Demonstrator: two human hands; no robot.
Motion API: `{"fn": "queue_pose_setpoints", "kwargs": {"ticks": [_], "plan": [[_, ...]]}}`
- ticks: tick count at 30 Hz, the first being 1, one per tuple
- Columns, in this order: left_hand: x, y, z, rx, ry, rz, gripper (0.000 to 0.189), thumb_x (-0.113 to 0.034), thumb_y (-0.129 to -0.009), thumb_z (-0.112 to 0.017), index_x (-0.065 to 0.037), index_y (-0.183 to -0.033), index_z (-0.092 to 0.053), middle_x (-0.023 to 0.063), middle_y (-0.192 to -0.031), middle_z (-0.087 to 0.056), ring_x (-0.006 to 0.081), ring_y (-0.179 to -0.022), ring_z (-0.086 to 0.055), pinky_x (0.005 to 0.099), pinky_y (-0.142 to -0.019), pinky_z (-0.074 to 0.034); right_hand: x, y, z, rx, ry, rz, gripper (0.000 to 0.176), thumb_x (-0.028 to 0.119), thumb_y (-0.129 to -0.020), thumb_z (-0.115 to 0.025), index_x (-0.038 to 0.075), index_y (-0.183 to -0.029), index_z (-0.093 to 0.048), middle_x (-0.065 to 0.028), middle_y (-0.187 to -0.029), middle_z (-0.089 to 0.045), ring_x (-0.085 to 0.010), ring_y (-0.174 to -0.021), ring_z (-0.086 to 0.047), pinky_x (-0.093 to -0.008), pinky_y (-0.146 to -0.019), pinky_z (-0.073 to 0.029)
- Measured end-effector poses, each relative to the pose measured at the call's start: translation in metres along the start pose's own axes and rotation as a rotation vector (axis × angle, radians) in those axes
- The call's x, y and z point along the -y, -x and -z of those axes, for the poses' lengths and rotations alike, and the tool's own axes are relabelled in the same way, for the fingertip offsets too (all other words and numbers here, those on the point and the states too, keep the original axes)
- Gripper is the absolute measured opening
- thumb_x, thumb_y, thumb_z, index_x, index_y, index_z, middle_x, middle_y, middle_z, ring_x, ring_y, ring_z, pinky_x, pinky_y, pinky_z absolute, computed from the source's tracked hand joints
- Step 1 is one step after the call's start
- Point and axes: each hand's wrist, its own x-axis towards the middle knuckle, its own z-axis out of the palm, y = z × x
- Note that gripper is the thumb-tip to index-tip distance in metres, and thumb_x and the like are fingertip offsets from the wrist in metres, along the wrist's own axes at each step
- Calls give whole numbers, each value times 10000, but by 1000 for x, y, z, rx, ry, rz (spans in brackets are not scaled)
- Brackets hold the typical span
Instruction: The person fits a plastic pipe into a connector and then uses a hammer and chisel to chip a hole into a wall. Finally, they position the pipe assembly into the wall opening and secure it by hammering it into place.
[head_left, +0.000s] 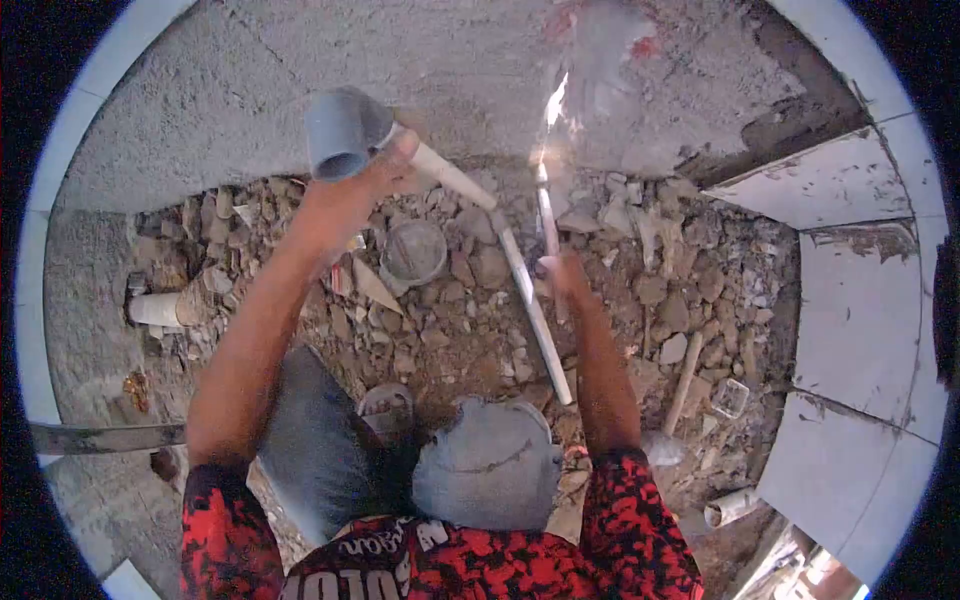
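My left hand (pixel 362 185) is closed around a grey plastic pipe elbow (pixel 338 135), its open end facing down toward me. From the fitting a cream pipe (pixel 452 176) slants down to the right. In line with it, a thinner white pipe (pixel 535 305) runs on toward my knee. A thin pale stick (pixel 548 215) stands upright in my right hand (pixel 563 273), its top alight. The bright flame (pixel 556 102) rises from that tip in front of the wall, to the right of the fitting and apart from it.
Broken stone and rubble (pixel 450 330) cover the ground, with a round grey tub (pixel 414 252) among them. A rough cement wall (pixel 450 60) rises ahead. A hammer (pixel 672 420) lies at the right, near a pipe stub (pixel 730 508). Another stub (pixel 160 309) sticks out at left. White tiles (pixel 855 320) line the right edge.
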Motion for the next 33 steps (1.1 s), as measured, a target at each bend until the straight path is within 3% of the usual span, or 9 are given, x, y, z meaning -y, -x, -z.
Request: {"fn": "queue_pose_setpoints", "kwargs": {"ticks": [1, 5, 11, 15, 17, 19, 22, 27, 33], "plan": [[2, 3, 1, 15, -4, 18, 672, -616, -772, -364, -17, -1021, -537, 80, -993, -578, 159, -937, -520, 280, -850, -361, 4, 22, -2, 73, 537, 194, 234, 173, -754, -482, -7, -888, -548, -155, -734, -562, -202, -663, -557, -343, -521, -415], [-14, 8, -5, -87, -22, 7, 656, -587, -780, -392, -3, -1061, -499, 101, -988, -570, 184, -988, -500, 298, -864, -355, 41, 62, -17, -338, -87, 508, 226, 131, -679, -540, -14, -851, -526, -105, -677, -546, -223, -593, -528, -307, -538, -418], [-25, 15, -11, -105, 21, 138, 543, -451, -794, -482, 11, -1078, -463, 108, -983, -552, 188, -951, -519, 293, -820, -403, -11, 3, -6, 82, 217, 192, 366, 155, -617, -548, -34, -929, -512, -108, -698, -545, -229, -642, -528, -354, -633, -416], [-2, 2, -3, -62, 280, 14, 451, -361, -799, -541, 11, -1045, -477, 113, -989, -544, 185, -911, -545, 290, -781, -445, 55, 67, -9, -65, 103, 183, 321, 185, -620, -539, -21, -864, -511, -166, -765, -566, -278, -709, -545, -395, -674, -421], [-2, 4, -1, -88, 132, 168, 483, -388, -792, -540, 9, -1059, -476, 116, -972, -553, 185, -912, -547, 282, -788, -437, 61, 79, -11, -387, 18, 704, 251, 187, -631, -556, -11, -778, -512, -83, -630, -500, -204, -583, -483, -348, -568, -402], [2, -2, -2, -74, 222, 42, 527, -431, -785, -529, 5, -1075, -471, 120, -977, -555, 185, -912, -550, 267, -802, -418, 80, 85, -8, -453, -161, 741, 232, 209, -660, -541, 1, -758, -510, -67, -606, -473, -197, -563, -469, -346, -559, -400], [-1, -2, -4, -88, 178, 159, 516, -422, -791, -525, 4, -1077, -471, 120, -990, -546, 185, -918, -547, 266, -794, -428, 57, 57, -17, -782, 463, 957, 226, 204, -677, -552, 0, -766, -512, -101, -655, -530, -234, -611, -519, -380, -600, -428], [-28, 5, -11, -139, 100, 133, 423, -336, -807, -535, 9, -1046, -479, 119, -998, -532, 186, -921, -537, 292, -786, -452, 80, 80, -1, -70, -100, -28, 240, 242, -662, -560, 7, -701, -530, -69, -633, -539, -147, -561, -511, -303, -527, -415], [-11, 3, -7, -48, 233, 27, 388, -304, -803, -551, -6, -1042, -483, 102, -1011, -522, 189, -924, -524, 304, -811, -433, 120, 118, 10, -452, -135, 668, 119, 130, -658, -549, 18, -663, -509, -39, -598, -500, -138, -531, -479, -312, -506, -406]]}}
